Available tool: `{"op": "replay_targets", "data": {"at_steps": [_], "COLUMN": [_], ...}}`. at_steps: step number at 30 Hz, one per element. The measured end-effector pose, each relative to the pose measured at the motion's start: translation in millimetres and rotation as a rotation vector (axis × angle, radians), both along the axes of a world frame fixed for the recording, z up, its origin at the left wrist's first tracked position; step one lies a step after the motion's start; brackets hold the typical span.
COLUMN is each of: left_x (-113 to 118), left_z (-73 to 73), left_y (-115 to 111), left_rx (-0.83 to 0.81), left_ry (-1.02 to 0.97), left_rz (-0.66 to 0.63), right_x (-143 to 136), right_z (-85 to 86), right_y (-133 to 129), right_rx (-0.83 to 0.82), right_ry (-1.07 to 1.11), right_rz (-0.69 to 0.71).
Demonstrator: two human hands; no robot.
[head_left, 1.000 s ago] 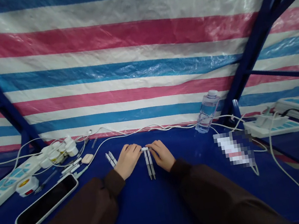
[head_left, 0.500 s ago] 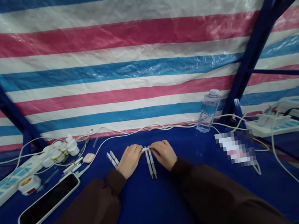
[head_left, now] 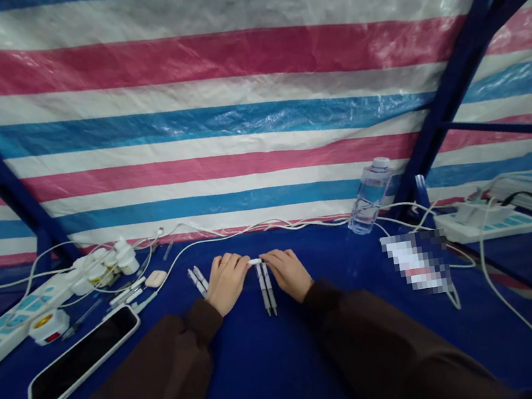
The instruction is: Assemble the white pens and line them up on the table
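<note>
My left hand (head_left: 229, 282) is closed on the left end of a small white piece (head_left: 255, 262), which lies crosswise at the top ends of two grey-and-white pens (head_left: 266, 289). The pens lie side by side on the blue table, tips toward me. From the other side, my right hand (head_left: 288, 273) has its fingers pressed together at the piece's right end, near the pen tops; what they grip is too small to make out. Two more white-and-grey pens (head_left: 198, 281) lie slanted just left of my left hand, partly hidden by it.
On the left are a phone (head_left: 84, 361), a white power strip (head_left: 19, 323) with plugs, and a white case (head_left: 156, 278). A clear bottle (head_left: 370, 197), another power strip (head_left: 490, 225) and a blurred-out item (head_left: 418, 263) lie right. White cables (head_left: 294, 224) run along the back.
The fingers of my left hand have shifted slightly around the small white piece, which now shows more plainly between the hands. The whole view has moved a little.
</note>
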State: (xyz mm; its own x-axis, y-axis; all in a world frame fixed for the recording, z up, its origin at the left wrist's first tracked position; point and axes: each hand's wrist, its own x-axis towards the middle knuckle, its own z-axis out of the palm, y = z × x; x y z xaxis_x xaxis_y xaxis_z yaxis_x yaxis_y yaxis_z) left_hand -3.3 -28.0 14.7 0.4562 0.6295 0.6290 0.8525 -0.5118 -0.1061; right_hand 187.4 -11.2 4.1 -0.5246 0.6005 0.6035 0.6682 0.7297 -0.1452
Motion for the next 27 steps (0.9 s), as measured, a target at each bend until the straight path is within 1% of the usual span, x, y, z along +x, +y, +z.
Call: {"op": "replay_targets", "data": {"at_steps": [4,8,12,15,18,21,24,27], "left_x": [0.2,-2.3,-3.9,-3.8,-3.5,-4.0,-6.1,-8.7], "left_z": [0.2,2.1,3.6,3.7,1.3,-3.7,-8.3,-9.2], "left_y": [-0.6,0.2,0.2,-1.4,-1.1,4.2,12.6,18.5], "left_rx": [-0.049,-0.104,-0.143,-0.205,-0.282,-0.418,-0.637,-0.804], "left_ry": [-0.026,-0.104,-0.232,-0.369,-0.563,-0.820,-1.087,-1.295], "left_rz": [-0.003,-0.002,0.020,0.025,-0.012,-0.078,-0.158,-0.225], "right_x": [2.0,4.3,5.1,5.2,5.2,3.6,0.9,-0.4], "right_z": [-3.3,-8.3,-8.7,-7.7,-9.7,-14.6,-18.6,-18.1], "right_y": [1.3,3.6,3.2,2.6,5.0,10.5,16.3,19.5], "right_rx": [0.056,0.093,0.072,0.021,-0.075,-0.229,-0.477,-0.714], "right_ry": [0.075,0.168,0.189,0.236,0.384,0.639,0.959,1.146], "right_rz": [-0.018,-0.059,-0.084,-0.110,-0.124,-0.070,0.008,0.020]}}
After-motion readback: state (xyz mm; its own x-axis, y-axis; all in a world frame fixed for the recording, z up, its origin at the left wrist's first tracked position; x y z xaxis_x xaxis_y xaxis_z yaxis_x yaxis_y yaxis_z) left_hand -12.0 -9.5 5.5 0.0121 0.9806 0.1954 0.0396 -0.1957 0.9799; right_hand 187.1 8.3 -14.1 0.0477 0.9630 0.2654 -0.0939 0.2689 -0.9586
